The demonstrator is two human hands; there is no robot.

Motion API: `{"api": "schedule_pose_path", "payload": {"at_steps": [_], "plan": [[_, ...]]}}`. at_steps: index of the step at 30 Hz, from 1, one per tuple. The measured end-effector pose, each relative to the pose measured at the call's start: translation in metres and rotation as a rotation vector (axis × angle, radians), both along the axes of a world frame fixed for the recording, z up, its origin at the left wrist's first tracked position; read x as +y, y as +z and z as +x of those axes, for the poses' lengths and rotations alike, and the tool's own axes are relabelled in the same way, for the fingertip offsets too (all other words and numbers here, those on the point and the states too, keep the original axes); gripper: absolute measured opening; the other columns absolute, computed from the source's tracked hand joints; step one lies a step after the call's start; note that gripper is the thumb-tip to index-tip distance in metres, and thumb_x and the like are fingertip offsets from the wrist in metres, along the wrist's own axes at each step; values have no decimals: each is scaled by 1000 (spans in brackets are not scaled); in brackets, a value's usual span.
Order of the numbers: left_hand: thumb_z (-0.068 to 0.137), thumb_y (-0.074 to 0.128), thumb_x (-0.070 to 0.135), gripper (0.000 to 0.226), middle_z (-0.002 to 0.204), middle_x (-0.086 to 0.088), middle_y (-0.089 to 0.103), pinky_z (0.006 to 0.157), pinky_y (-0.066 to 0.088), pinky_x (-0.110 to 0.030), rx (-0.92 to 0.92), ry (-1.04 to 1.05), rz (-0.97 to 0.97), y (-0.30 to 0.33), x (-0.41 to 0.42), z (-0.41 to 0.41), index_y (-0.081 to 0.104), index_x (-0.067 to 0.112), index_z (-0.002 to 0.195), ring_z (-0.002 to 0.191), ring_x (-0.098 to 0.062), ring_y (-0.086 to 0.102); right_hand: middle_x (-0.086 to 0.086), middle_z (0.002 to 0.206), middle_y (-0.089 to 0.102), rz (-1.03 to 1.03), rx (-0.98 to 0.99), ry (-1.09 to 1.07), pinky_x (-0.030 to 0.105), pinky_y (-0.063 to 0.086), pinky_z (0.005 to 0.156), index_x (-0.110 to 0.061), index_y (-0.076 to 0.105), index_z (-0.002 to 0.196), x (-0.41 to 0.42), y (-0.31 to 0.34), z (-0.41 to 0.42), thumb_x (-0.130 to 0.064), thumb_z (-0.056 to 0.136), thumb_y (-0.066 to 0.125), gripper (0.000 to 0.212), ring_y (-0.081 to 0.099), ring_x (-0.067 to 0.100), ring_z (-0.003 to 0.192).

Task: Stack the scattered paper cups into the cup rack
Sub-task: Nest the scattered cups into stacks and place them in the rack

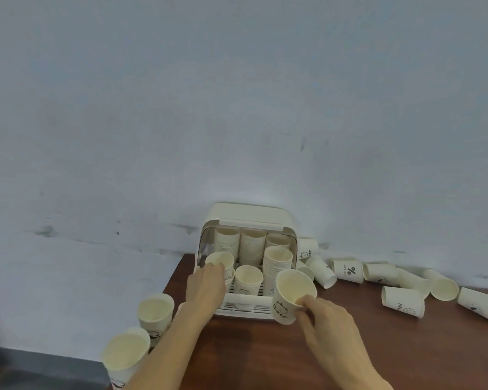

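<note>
Seen from above on a dark brown wooden table (265, 356) against a pale blue-grey wall (181, 108): a cream cup rack (247, 308) with its lid raised, holding tall stacks of paper cups (252, 249) along the back and another stack (277, 266) at front right. Reaching into the rack's front left corner, the left hand (207, 285), fingers curled over the rim of an upright paper cup (219, 260) there; beside it, a short stack with a smiley print (248, 280). Just in front of the rack's right edge, the right hand (326, 319), thumb and fingers pinching the rim of a tilted cup printed "Bear" (289, 296), mouth facing up toward the camera. At the table's left edge, two upright cups (155, 313), (124, 354). To the right of the rack, scattered cups lying on their sides, among them one marked with a percent sign (348, 271) and another reading "HELLO" (403, 302)
</note>
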State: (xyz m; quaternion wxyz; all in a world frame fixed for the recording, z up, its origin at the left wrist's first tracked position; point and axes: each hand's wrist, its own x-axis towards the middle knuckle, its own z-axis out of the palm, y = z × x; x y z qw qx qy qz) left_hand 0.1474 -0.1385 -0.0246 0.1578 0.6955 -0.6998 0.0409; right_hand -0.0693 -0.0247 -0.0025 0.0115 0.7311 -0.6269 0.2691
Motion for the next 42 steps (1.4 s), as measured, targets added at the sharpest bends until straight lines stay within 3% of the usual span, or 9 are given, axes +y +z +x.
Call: {"api": "schedule_pose_path", "payload": {"at_steps": [5,10,16,26,31,35,42], "plan": [[94,40,10,29,117,-5,58,79,46,-35,-25,-7,64,-14,-1,0,54,16,119,104,-26,60,-5,76,56,-27,-8,58,32,40,62,-21,51,85,-34,12,28,-32,97,43,18,49,17,73],[94,40,9,28,114,-4,59,75,44,-34,-5,-1,63,-23,-1,1,55,16,116,102,-26,61,3,88,63,-17,0,91,40,46,69,-16,54,93,-84,10,50,-26,98,41,17,54,24,83],[92,44,5,30,114,-5,60,74,44,-33,-16,-11,49,-25,-2,0,54,14,118,103,-26,62,6,92,64,41,59,60,40,49,68,-13,56,102,-116,-1,64,-25,99,37,22,57,27,83],[93,43,8,32,112,-4,60,71,42,-31,-36,-31,27,-30,-7,2,51,17,122,99,-25,62,13,105,61,272,272,17,35,38,64,-9,52,104,-132,-25,71,-11,94,41,15,59,33,95],[92,42,7,30,112,-5,60,73,44,-32,-24,-34,36,-30,-5,1,52,16,119,100,-26,61,18,110,60,264,380,40,36,36,67,-4,50,109,-128,-28,72,-5,92,39,21,58,37,101],[92,43,8,30,113,-6,59,75,45,-34,-27,-40,48,-30,-4,1,51,16,120,101,-27,61,19,114,59,260,455,36,39,38,78,-3,49,111,-126,-29,72,-3,90,39,24,56,38,104],[93,44,10,30,114,-6,58,76,45,-35,-9,-32,62,-29,1,-1,47,17,122,103,-27,60,21,120,56,278,485,17,44,40,88,-4,46,116,-124,-37,72,-6,90,42,27,51,39,112]]}}
